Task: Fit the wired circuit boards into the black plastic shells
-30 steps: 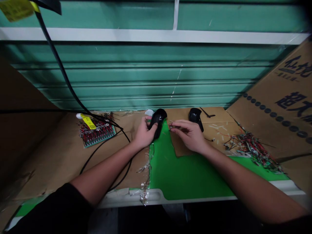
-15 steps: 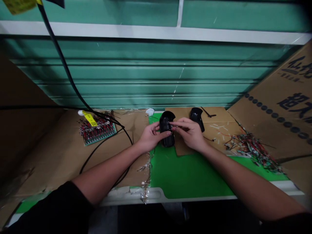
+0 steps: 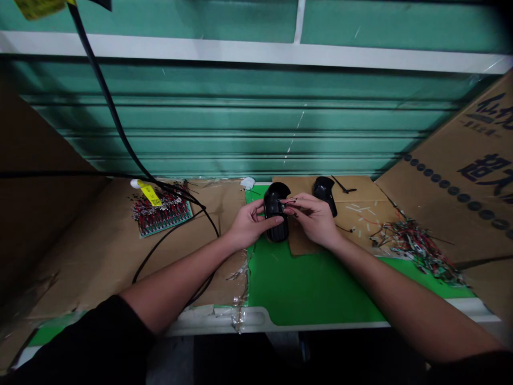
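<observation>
A glossy black plastic housing (image 3: 276,231), long and rounded, stands over the green mat in the middle of the head view. My left hand (image 3: 251,223) grips it from the left, thumb across its front. My right hand (image 3: 315,216) is closed in a pinch at the housing's right side, on a small part with thin dark wires (image 3: 289,203); its exact shape is partly hidden by the fingers. Just behind my right hand lies a second black housing (image 3: 324,191) on flat cardboard (image 3: 304,247).
To the left, a green circuit board panel (image 3: 166,223) bristling with red and black wires lies on cardboard beneath a black cable (image 3: 106,91). A heap of wired small boards (image 3: 425,248) sits right. Cardboard walls (image 3: 452,160) flank the bench; a green shutter (image 3: 180,117) stands behind.
Both hands stay at the housing. My right fingers have shifted slightly at the small wired part, and its wires show more clearly. The whole view has moved a little.
</observation>
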`<state>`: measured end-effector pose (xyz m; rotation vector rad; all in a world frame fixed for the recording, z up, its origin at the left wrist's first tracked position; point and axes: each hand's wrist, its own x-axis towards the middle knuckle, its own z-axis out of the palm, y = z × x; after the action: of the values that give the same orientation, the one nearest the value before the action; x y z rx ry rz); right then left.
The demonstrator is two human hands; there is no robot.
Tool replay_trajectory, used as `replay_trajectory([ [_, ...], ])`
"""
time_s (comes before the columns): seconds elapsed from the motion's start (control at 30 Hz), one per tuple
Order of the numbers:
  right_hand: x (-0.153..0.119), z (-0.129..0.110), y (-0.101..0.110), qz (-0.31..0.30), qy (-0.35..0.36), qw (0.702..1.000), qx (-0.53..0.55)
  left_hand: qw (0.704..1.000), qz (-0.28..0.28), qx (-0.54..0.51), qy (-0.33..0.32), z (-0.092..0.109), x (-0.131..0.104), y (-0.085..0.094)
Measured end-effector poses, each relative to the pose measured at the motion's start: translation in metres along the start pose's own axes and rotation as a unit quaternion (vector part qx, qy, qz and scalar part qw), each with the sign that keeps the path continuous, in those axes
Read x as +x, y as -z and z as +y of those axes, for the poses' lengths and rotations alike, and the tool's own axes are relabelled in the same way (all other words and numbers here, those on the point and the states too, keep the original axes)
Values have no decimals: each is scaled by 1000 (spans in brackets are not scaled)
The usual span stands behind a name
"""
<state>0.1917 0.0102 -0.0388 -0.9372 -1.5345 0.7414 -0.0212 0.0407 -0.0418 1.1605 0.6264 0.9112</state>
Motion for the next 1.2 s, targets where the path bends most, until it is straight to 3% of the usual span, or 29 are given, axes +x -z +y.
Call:
replay_trajectory([
  [0.47,1,-12,5,-30,35,998,-53,1000,1,4,-17,-5,0,1],
  [0.67,-1,-12,-4,26,-19,999,-7,1000,-2,0,-11,0,-1,-2],
  [0.83,-4,-10,-9,75,-124,987,63,1000,-6,1,-12,0,-3,-3],
  [1.0,-3,-10,-9,43,-194,973,116,1000,-15,11,-15,-1,-4,-3],
  [1.2,-3,-13,-7,35,-198,973,110,1000,-19,9,-24,0,-4,-4],
])
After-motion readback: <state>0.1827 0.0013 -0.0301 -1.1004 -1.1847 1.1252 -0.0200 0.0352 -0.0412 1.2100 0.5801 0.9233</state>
